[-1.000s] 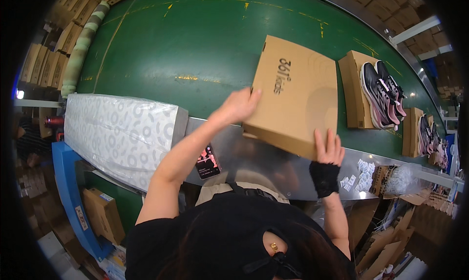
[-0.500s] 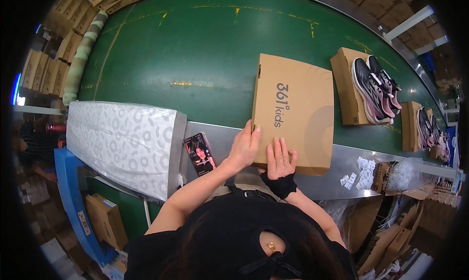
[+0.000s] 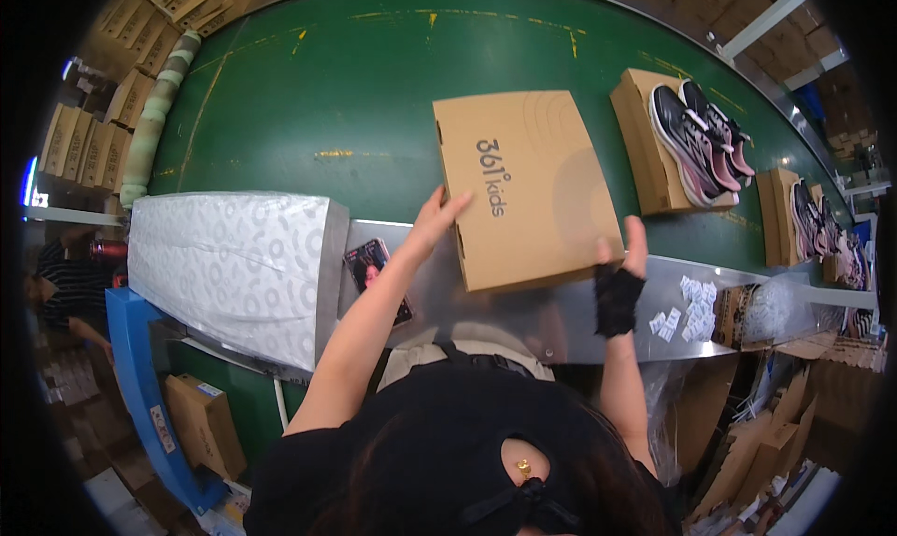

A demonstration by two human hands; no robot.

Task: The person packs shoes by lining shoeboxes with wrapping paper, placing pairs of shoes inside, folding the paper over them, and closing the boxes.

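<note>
A closed brown cardboard shoebox (image 3: 537, 190) with dark lettering lies between my hands, slightly turned, over the conveyor's near edge. My left hand (image 3: 437, 222) grips its left side, thumb on the lid and the other fingers partly hidden by the side. At the near right corner, my right hand (image 3: 624, 256) holds the box with thumb and fingers either side of the edge. A black fingerless cover (image 3: 617, 300) wraps that palm and wrist.
A green conveyor belt (image 3: 308, 97) runs behind a metal ledge (image 3: 505, 326). On the right, black-and-pink sneakers (image 3: 696, 143) rest on another box (image 3: 645, 153). Small white packets (image 3: 696, 312) lie on the ledge. At left are a phone (image 3: 372, 267) and a stack wrapped in patterned white paper (image 3: 234, 265).
The shoebox has shifted left and turned counterclockwise. My right hand has gone from the lid's near edge to the right corner; my left hand has moved left and farther away.
</note>
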